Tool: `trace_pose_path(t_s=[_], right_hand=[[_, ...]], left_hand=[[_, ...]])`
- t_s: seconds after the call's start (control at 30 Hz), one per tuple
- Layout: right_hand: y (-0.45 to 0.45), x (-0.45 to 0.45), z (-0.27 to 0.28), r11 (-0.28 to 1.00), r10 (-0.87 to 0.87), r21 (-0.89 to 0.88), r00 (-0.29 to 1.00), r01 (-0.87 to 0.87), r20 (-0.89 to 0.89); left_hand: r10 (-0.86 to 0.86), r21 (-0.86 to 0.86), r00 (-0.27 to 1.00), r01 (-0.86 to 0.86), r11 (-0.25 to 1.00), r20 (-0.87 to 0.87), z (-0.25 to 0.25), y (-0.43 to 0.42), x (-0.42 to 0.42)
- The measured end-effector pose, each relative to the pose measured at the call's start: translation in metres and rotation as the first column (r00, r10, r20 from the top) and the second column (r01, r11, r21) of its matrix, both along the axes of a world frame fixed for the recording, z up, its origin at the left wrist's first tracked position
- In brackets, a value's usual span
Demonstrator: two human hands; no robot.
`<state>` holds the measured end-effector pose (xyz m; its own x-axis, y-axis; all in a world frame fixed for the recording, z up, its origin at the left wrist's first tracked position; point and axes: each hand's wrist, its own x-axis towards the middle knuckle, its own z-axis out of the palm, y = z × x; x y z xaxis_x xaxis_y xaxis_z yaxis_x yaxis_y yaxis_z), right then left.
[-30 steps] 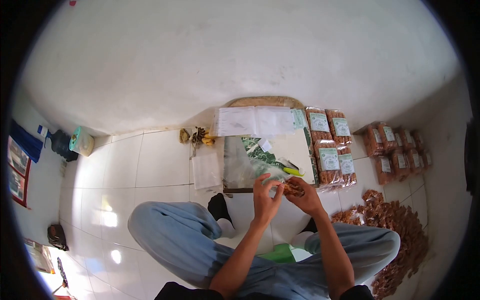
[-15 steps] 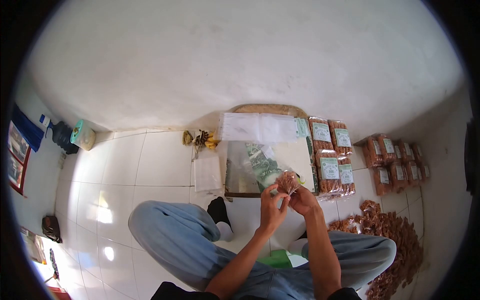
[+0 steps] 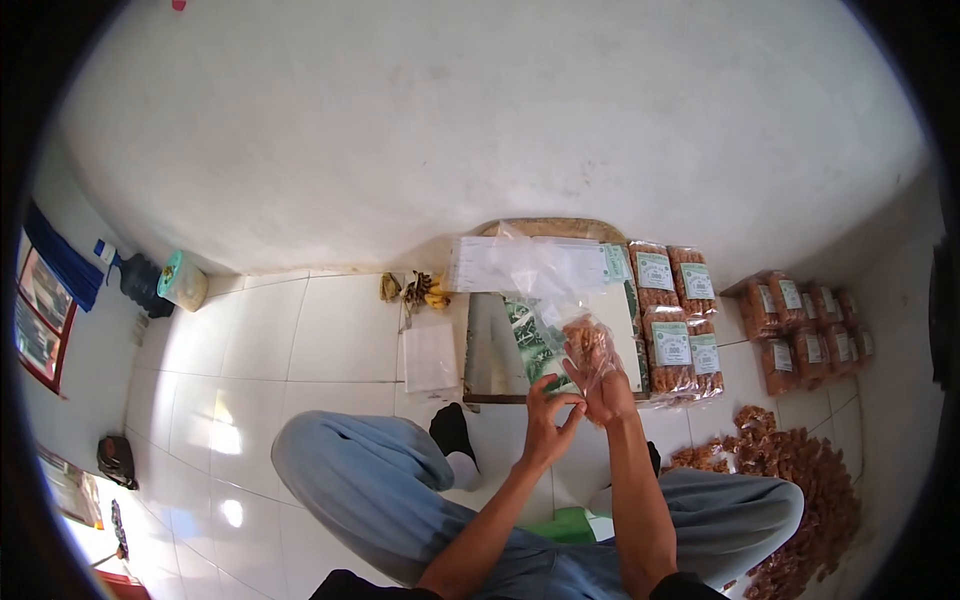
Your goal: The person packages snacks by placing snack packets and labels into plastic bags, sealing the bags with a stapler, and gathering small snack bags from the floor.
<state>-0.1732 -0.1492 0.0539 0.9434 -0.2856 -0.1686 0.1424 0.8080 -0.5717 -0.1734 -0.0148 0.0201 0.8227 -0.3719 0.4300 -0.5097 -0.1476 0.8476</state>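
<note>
My right hand (image 3: 607, 398) is closed on a small packet of brown snack pieces (image 3: 590, 343), held upright over the front of a low board. Clear plastic film wraps around this packet and my right fingers. A loose clear plastic bag (image 3: 535, 265) rises behind it, across the board. Just left of the packet is my left hand (image 3: 548, 420), thumb and forefinger apart in a curve near the film's lower edge. Whether its fingertips touch the film is hard to make out. Beneath lies the low board (image 3: 490, 360) with a green-and-white printed sheet (image 3: 527, 340).
Flat clear bags (image 3: 480, 262) lie along the board's back edge, and more plastic sheets (image 3: 430, 357) on the floor. Labelled snack packs (image 3: 670, 355) stand at right, with further packs (image 3: 790, 302) beyond. A heap of small packets (image 3: 800, 490) spreads by my right knee. Bananas (image 3: 435, 292) lie left.
The snack packet has turned upright in my right hand and now sits within clear film. The loose bag has spread upward over the board. My left fingers have come off the packet's gathered end.
</note>
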Motion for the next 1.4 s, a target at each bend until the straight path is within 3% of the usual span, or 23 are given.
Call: trace_pose_path(t_s=[0.03, 0.07, 0.13, 0.2, 0.27, 0.33, 0.43, 0.5, 0.57, 0.63, 0.7, 0.83, 0.87, 0.9, 1.03, 1.07, 1.13, 1.2, 1.23, 1.27, 1.33, 1.4], right_hand=[[0.004, 0.001, 0.007, 0.989, -0.082, -0.127, 0.994, 0.073, -0.067], [0.005, 0.005, 0.003, 0.990, -0.081, -0.123, 0.994, 0.073, -0.067], [0.010, 0.007, -0.011, 0.821, -0.056, -0.568, 0.998, 0.059, 0.023], [0.015, 0.001, -0.013, 0.799, -0.073, -0.599, 0.997, 0.048, -0.017], [0.017, 0.003, -0.030, 0.749, -0.036, -0.659, 0.997, 0.068, 0.062], [0.026, 0.006, -0.031, 0.773, -0.042, -0.628, 0.995, 0.088, 0.088], [0.025, 0.003, -0.015, 0.707, -0.052, -0.702, 0.996, 0.089, 0.074], [0.022, -0.002, -0.005, 0.302, -0.030, -0.953, 0.999, -0.034, -0.045], [0.026, -0.001, -0.015, 0.242, -0.066, -0.970, 0.997, -0.014, -0.031], [0.026, -0.002, -0.020, 0.177, -0.101, -0.984, 0.995, 0.007, -0.011], [0.024, -0.005, -0.025, 0.017, -0.172, -1.000, 0.985, 0.010, 0.007], [0.012, 0.002, -0.050, 0.095, -0.091, -0.995, 0.996, 0.031, 0.022], [0.013, 0.004, -0.054, 0.581, -0.050, -0.814, 0.997, -0.016, -0.055], [0.014, 0.006, -0.056, 0.909, 0.024, -0.412, 0.995, -0.063, -0.099], [0.023, 0.006, -0.054, 0.959, 0.091, -0.256, 0.986, -0.125, -0.138], [0.034, 0.006, -0.054, 0.989, 0.068, -0.136, 0.997, -0.063, 0.032], [0.037, 0.010, -0.066, 1.000, 0.021, -0.005, 0.981, -0.021, 0.195], [0.030, 0.023, -0.097, 0.954, 0.071, -0.300, 0.988, -0.027, 0.136], [0.031, 0.021, -0.077, 0.955, 0.069, -0.297, 0.988, -0.026, 0.137], [0.032, 0.015, -0.058, 0.879, 0.049, -0.474, 0.999, -0.041, 0.004], [0.031, 0.014, -0.045, 0.771, 0.005, -0.631, 0.992, -0.085, -0.127], [0.026, 0.018, -0.049, 0.644, -0.011, -0.761, 0.993, -0.080, -0.113]], left_hand=[[0.044, 0.007, 0.999, -0.044, 0.999, -0.029, 0.004, 0.001, -0.002], [0.088, 0.016, 0.994, -0.087, 0.996, -0.057, 0.008, 0.001, -0.004], [0.102, -0.051, 0.995, -0.103, 0.993, -0.013, 0.035, -0.001, -0.003], [0.117, -0.121, 0.993, -0.112, 0.986, 0.030, 0.055, -0.006, 0.005], [0.043, -0.004, 0.984, -0.043, 0.999, 0.174, 0.064, -0.006, 0.013], [0.081, 0.058, 0.985, -0.091, 0.994, 0.153, 0.058, -0.006, 0.020], [0.063, 0.138, 0.991, -0.080, 0.987, 0.118, 0.056, -0.001, 0.027], [0.041, 0.182, 0.992, -0.062, 0.981, 0.117, 0.051, 0.002, 0.032], [0.022, 0.222, 0.993, -0.047, 0.974, 0.113, 0.044, 0.001, 0.034], [0.115, 0.209, 0.993, -0.112, 0.972, -0.001, 0.042, -0.004, 0.034], [0.101, 0.215, 0.994, -0.106, 0.971, 0.032, 0.038, -0.007, 0.031], [0.058, 0.196, 0.998, -0.064, 0.979, 0.038, 0.036, -0.012, 0.006], [0.056, 0.198, 0.998, -0.063, 0.978, 0.039, 0.033, -0.013, 0.000], [0.070, 0.164, 0.997, -0.072, 0.984, 0.016, 0.028, -0.012, -0.006], [0.060, 0.140, 0.998, -0.056, 0.989, -0.028, 0.024, -0.012, -0.018], [0.042, 0.176, 0.999, -0.036, 0.984, -0.031, 0.025, -0.009, -0.020], [0.034, 0.193, 0.999, -0.027, 0.981, -0.033, 0.022, -0.006, -0.019], [0.025, 0.211, 0.999, -0.017, 0.977, -0.034, 0.020, -0.001, -0.018], [-0.008, 0.228, 0.999, 0.015, 0.974, -0.031, 0.021, 0.002, -0.015], [-0.042, 0.247, 0.999, 0.048, 0.968, -0.030, 0.021, 0.005, -0.014], [-0.059, 0.202, 0.998, 0.063, 0.977, -0.024, 0.018, 0.007, -0.011], [-0.069, 0.149, 0.998, 0.070, 0.986, -0.017, 0.014, 0.005, -0.010]])
